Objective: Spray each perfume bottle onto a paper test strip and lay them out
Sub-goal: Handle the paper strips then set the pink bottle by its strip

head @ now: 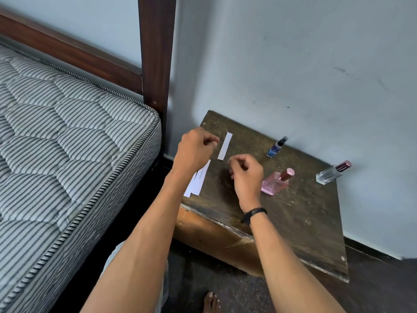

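Both arms outstretched — left grip [195,147] and right grip [247,175] curled.

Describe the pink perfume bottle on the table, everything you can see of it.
The pink perfume bottle is a flat, squarish flask of clear pink glass or plastic, with faint dark lettering on its face and a glossy rose-pink cylindrical cap, which is on. It stands on its base on the worn dark table, nearer the person than the blue bottle and the clear bottle. The right hand is close beside it; whether they touch cannot be told.
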`<state>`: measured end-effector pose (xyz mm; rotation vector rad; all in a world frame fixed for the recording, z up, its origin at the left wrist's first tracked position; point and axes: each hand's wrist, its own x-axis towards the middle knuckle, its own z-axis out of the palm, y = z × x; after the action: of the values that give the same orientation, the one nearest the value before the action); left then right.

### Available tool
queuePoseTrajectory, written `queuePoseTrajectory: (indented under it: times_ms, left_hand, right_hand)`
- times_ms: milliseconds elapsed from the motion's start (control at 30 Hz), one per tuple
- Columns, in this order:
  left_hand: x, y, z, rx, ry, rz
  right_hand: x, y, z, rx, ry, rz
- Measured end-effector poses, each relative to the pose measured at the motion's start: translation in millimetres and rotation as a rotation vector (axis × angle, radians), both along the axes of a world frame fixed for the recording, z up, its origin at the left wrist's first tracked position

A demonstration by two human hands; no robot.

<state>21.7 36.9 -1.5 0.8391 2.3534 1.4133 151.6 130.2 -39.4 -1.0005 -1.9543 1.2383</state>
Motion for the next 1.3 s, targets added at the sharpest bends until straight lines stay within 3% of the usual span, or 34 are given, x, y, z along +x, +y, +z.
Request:
queuePoseTrajectory:
  times_ms: [167, 333, 600, 733, 933, 1100, 1300]
  left_hand:
    - [19, 5, 4, 0.003, -0.032, -0.078]
    - [37, 15, 3, -0.065, -0.044, -0.153]
    - [68, 27, -4, -0.078, -0.117, -0.261]
    - [80, 33, -11, -0.093, -0.116, -0.301]
    - [95, 42, -17, -0.069, -0.118, -0.298]
    - [103, 44, -19, -0.077, -0.09, -0.319]
    - [103, 43, -21, -0.063, -0.095, -0.319]
  right_hand:
    - [40, -20, 5, -0.033, -0.08, 0.115]
    - [72, -22, 10, -0.095, -0.116, 0.086]
    - [109, 16, 48, -0.537, -0.377, 0.08]
    - [122, 42, 47, -0.386, -0.506, -0.052]
    - [125, 53, 42, -0.119, -0.416, -0.132]
    - [117, 55, 39, -0.211, -0.298, -0.051]
    - [112, 52, 34, -0.158, -0.272, -0.035]
